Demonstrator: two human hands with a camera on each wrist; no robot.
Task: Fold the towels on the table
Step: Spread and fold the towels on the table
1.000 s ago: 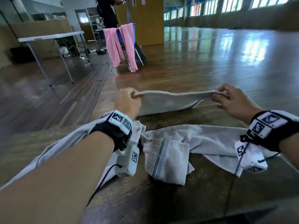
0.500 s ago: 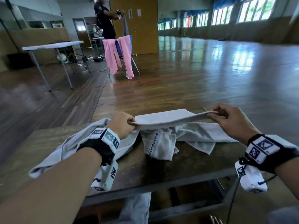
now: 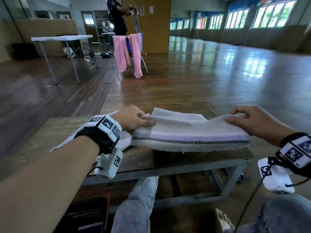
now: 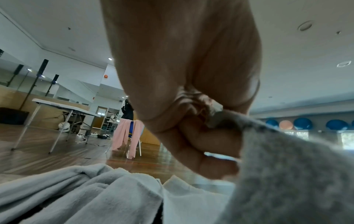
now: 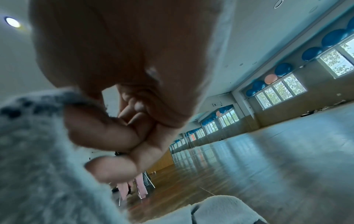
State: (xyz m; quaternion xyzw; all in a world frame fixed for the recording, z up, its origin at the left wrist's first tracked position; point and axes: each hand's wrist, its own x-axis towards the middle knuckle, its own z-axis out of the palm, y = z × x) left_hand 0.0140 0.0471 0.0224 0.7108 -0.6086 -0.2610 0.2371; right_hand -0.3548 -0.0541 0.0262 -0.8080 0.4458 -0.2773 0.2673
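Left hand (image 3: 134, 119): pinching towel's left corner.
Right hand (image 3: 252, 121): pinching right corner.
Grey towel (image 3: 190, 133): stretched taut just above desk (image 3: 50, 132), likely to align its edges for a fold.

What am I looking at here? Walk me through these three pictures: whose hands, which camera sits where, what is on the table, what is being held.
No machine here: a person works with bare hands, wearing a camera on the head and one on each wrist, in white housings with black square markers.

The wide picture is the head view, looking down at both hands. The left hand and right hand each pinch an end of a grey terry towel with a purple stripe and checkered band, stretched just above the dark wooden table.

The other two pictures look along each wrist: curled fingers grip the towel's edge, likewise on the right.

A second pale grey towel lies crumpled on the table under the left wrist.
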